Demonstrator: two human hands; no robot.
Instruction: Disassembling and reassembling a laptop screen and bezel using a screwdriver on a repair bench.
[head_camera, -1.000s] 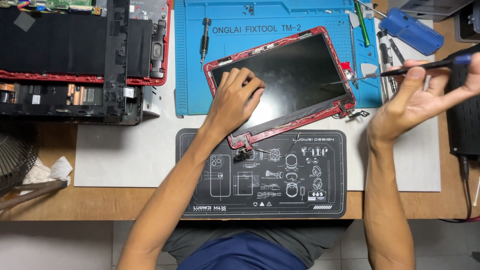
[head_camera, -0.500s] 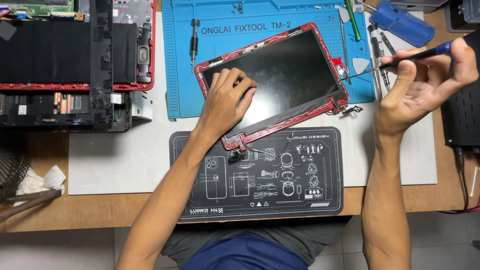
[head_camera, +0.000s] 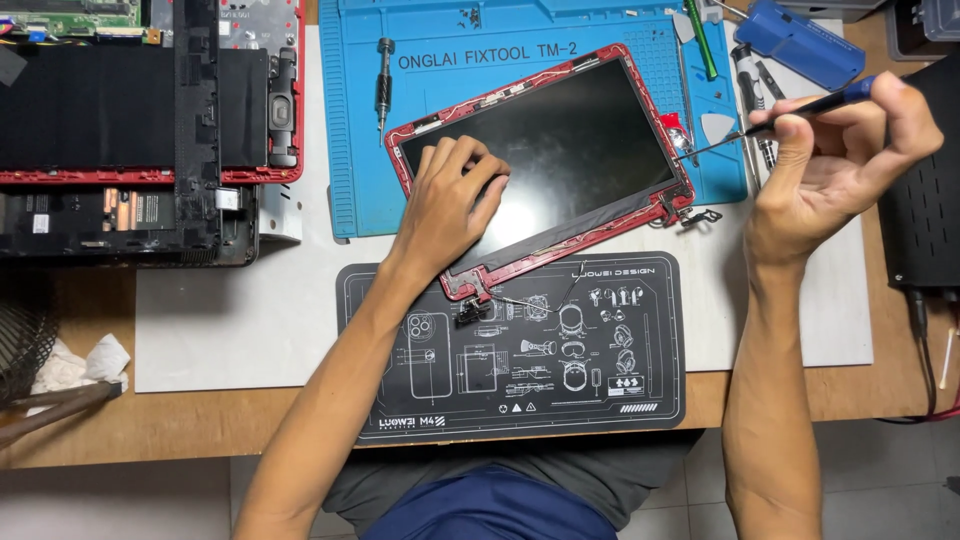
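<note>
The opened laptop base (head_camera: 140, 130) was cut off at the upper left edge, its parts hard to make out. The left hand (head_camera: 445, 205) lay flat, fingers spread, on the red-framed screen panel (head_camera: 545, 165), which rested tilted across the blue mat (head_camera: 350, 150) and black mat (head_camera: 520, 350) on the counter (head_camera: 200, 420). The right hand (head_camera: 840, 165) pinched a blue-handled screwdriver (head_camera: 800, 108), tip at the panel's right edge. Compared with a second earlier, both hands sat much the same.

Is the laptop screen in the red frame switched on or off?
Off: the screen in its red frame is dark, showing only glare, under the left hand.
</note>
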